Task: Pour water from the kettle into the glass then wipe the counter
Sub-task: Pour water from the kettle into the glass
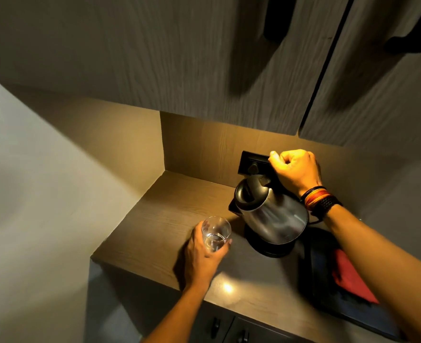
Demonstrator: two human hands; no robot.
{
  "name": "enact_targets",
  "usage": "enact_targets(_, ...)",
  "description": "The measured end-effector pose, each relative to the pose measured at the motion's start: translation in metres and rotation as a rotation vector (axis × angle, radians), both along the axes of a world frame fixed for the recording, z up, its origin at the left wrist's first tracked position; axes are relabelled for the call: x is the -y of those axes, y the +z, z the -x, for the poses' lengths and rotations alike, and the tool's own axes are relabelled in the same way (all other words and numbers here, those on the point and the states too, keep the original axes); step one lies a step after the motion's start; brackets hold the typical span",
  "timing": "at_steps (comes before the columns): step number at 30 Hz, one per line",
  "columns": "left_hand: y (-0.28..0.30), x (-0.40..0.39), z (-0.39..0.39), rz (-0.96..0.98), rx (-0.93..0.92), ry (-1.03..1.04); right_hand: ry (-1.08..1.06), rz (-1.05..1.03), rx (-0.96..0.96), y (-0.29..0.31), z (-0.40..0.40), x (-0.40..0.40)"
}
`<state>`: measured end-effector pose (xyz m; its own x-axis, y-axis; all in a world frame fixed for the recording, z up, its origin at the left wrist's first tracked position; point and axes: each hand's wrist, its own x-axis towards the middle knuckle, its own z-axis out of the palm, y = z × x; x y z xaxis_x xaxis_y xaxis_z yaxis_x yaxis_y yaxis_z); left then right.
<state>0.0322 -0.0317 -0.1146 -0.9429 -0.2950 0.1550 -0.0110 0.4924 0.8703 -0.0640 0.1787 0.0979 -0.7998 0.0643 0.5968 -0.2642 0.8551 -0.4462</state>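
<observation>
The right hand, right of frame centre, is closed in a fist around the black handle of the kettle; the left hand, lower centre of the frame, is wrapped around the glass, fingers curled round its far side and thumb on the near side. The steel kettle is tilted, spout toward the left of the frame, and its base appears to sit on or just above its dark round stand (contact cannot be confirmed). The glass stands on or just above the counter, just left of the kettle, and already shows a shallow layer of water at the bottom; no stream is visible between spout and rim. Judged from this, the pour is either about to start or just ending. To perform the step well, the person should bring the spout directly over the mouth of the glass, keep the glass upright and braced with the left hand, and increase the tilt gradually so that flow begins as a thin stream. The lid should be checked as seated before any steep tilt. A red cloth lies on a dark tray at the lower right of the frame, partly hidden by the right forearm, and is the likely tool for wiping. Grey cabinet doors fill the upper frame.
</observation>
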Motion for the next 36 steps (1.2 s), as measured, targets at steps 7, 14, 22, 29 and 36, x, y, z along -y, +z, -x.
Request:
enact_targets(7, -0.001, 0.004, 0.0, 0.064, -0.026, 0.012, 0.023, -0.32, 0.0, 0.011, -0.004, 0.02)
enact_targets(14, -0.001, 0.004, -0.002, 0.04, -0.098, -0.002, 0.008, -0.442, -0.009, 0.019, -0.01, 0.034)
enact_targets(22, 0.006, 0.005, -0.006, 0.018, -0.13, 0.015, 0.012, -0.478, -0.045, 0.024, -0.015, 0.037)
enact_targets(29, 0.009, 0.004, -0.008, 0.007, -0.136, 0.033, 0.005, -0.492, -0.041, 0.027, -0.017, 0.042)
enact_targets(36, 0.008, 0.004, -0.01, -0.016, -0.126, 0.017, 0.027, -0.52, -0.034, 0.029, -0.019, 0.043)
